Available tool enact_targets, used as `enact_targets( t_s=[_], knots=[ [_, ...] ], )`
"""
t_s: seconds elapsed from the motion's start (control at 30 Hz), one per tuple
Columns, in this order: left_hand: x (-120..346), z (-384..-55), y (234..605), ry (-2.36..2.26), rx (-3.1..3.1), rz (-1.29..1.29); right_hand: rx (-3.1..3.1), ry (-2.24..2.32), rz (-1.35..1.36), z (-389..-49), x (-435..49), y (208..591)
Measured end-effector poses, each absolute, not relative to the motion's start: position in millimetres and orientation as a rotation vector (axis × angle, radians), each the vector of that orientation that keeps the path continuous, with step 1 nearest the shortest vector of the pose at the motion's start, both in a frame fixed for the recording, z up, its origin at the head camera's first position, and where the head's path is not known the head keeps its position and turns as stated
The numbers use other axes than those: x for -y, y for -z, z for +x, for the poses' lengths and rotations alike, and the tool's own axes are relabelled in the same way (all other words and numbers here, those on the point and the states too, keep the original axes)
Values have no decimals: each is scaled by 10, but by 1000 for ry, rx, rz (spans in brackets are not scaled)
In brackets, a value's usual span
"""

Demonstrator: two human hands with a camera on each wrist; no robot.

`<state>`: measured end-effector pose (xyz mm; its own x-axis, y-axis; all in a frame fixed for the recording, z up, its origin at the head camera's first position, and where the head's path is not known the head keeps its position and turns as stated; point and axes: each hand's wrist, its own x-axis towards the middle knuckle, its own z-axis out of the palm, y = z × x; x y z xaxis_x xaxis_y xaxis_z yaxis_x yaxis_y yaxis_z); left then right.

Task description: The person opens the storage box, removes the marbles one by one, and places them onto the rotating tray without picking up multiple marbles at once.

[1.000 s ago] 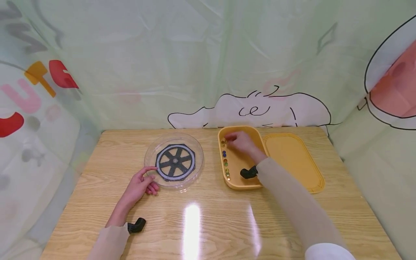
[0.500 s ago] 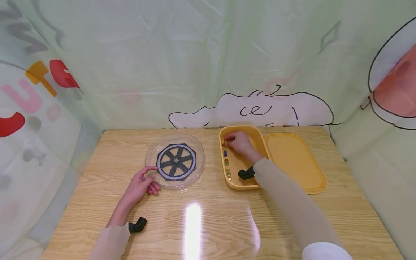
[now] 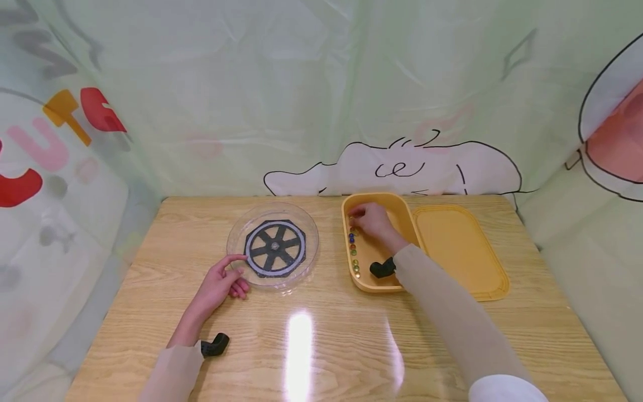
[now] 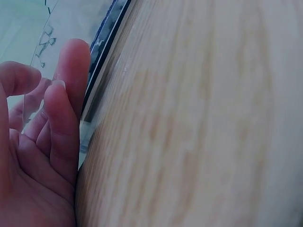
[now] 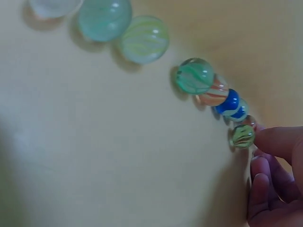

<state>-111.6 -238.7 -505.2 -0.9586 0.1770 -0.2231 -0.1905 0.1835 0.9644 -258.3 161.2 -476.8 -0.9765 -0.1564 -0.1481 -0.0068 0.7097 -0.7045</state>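
My left hand (image 3: 216, 287) is at the near-left rim of a clear round dish (image 3: 313, 234), index finger over the rim and thumb at the wall, pinching it. Inside lies a dark six-spoked wheel shape (image 3: 268, 262) with a pale ring. My right hand (image 3: 374, 220) reaches into a yellow rectangular tray (image 3: 384, 288), fingers curled, at the far end of a row of glass marbles. In the right wrist view, its thumb tip meets a yellow-green striped marble (image 5: 243, 136); I cannot tell whether the fingers hold one. Closer are a blue marble (image 5: 228, 101) and a green marble (image 5: 195, 76).
A flat yellow lid (image 3: 459, 251) lies on the wooden table (image 3: 241, 357) at the tray's right. A printed curtain (image 3: 226, 111) hangs behind the table and at its sides. Black wrist cameras sit on both sleeves, the right one (image 3: 383, 269) over the tray.
The whole head view has drifted slightly to the right. My right hand stays at the row's far end, its fingers covering more of the marbles there; my left hand keeps its place on the dish.
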Motion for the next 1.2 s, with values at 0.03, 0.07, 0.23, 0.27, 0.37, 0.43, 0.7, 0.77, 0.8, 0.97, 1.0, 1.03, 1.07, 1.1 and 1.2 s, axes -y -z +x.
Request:
enact_targets(
  t_s=[0.03,0.07,0.23,0.27,0.37,0.43,0.7,0.77,0.8,0.97,1.0,1.03,1.07,1.1,1.2],
  knots=[
    [2386,-1119,5050,-1843,-2178,-12,-2714,1126,-123,-2582,-1616,4761],
    [2384,-1120,5047,-1845,-2177,-13,-2708,1132,-115,-2581,-1623,4753],
    [2380,-1113,5038,-1852,-2165,-8,-2674,1165,-77,-2575,-1672,4721],
    [2382,-1112,5039,-1852,-2164,-5,-2670,1175,-76,-2572,-1682,4714],
    [2389,-1110,5050,-1853,-2159,5,-2644,1240,-71,-2559,-1714,4681],
    [2387,-1110,5041,-1852,-2163,6,-2619,1288,-67,-2545,-1737,4650],
    [2388,-1111,5029,-1851,-2173,-1,-2628,1301,-90,-2443,-1821,4452],
    [2387,-1110,5028,-1853,-2171,2,-2652,1301,-128,-2410,-1826,4394],
    [2385,-1108,5025,-1855,-2170,4,-2660,1310,-139,-2393,-1823,4365],
    [2380,-1104,5030,-1860,-2161,14,-2650,1385,-190,-2292,-1776,4214],
    [2381,-1104,5034,-1860,-2160,14,-2643,1396,-204,-2270,-1758,4184],
    [2381,-1106,5037,-1859,-2161,14,-2630,1414,-219,-2245,-1735,4152],
    [2380,-1107,5035,-1857,-2163,11,-2616,1430,-241,-2221,-1710,4121],
    [2382,-1109,5035,-1856,-2166,11,-2602,1446,-267,-2201,-1682,4098],
    [2390,-1119,5048,-1852,-2176,9,-2546,1505,-338,-2148,-1569,4047]
  ],
)
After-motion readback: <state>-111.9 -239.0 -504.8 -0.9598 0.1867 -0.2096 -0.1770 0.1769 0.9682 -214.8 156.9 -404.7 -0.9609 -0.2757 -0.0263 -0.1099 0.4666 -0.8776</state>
